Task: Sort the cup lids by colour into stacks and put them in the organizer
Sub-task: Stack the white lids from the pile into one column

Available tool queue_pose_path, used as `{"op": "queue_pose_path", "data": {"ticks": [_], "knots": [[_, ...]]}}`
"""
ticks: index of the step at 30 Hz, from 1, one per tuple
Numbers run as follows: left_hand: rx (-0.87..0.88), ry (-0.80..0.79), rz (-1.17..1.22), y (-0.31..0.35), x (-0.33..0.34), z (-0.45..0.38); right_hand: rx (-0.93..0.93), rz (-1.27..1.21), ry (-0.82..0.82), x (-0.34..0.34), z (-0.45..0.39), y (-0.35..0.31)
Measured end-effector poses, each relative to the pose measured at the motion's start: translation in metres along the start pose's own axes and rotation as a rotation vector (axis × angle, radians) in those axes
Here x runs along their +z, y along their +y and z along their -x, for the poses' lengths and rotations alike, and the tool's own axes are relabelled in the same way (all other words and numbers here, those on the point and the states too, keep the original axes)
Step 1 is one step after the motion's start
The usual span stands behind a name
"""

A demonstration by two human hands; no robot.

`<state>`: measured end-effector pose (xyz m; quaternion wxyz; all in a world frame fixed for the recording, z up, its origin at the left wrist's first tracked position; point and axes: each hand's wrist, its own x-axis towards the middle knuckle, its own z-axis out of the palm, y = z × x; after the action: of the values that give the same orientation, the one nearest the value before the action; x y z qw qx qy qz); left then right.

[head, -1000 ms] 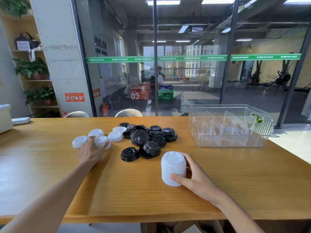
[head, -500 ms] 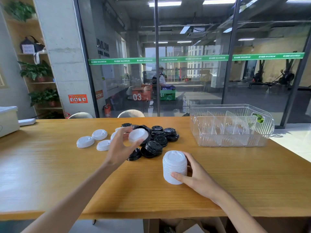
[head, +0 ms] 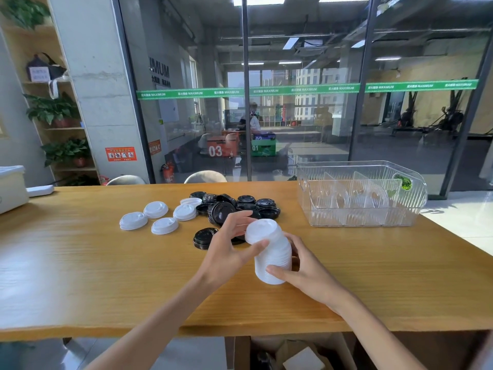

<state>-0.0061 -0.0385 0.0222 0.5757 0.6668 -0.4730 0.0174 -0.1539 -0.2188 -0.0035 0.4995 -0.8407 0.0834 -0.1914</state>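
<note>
Left hand (head: 226, 247) grips the top lid of the white stack (head: 270, 253); right hand (head: 301, 268) clasps its base, on the desk (head: 80, 276). Five loose white lids (head: 160, 216) lie beyond-left of the left hand, the black lids (head: 240, 206) unsorted just beyond it. Organizer (head: 360, 196), beyond-right, holds no lids. Judged under halfway.

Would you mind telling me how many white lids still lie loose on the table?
5: far left, behind it, front, right, and one by the black lids. Some look doubled, so more may hide.
</note>
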Motion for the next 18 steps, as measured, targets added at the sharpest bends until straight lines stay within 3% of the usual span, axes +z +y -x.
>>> {"op": "queue_pose_path", "data": {"ticks": [18], "knots": [[-0.049, -0.016, -0.032, 0.001, 0.023, 0.013, -0.001, -0.018, 0.002, 0.000, 0.002, -0.002]]}}
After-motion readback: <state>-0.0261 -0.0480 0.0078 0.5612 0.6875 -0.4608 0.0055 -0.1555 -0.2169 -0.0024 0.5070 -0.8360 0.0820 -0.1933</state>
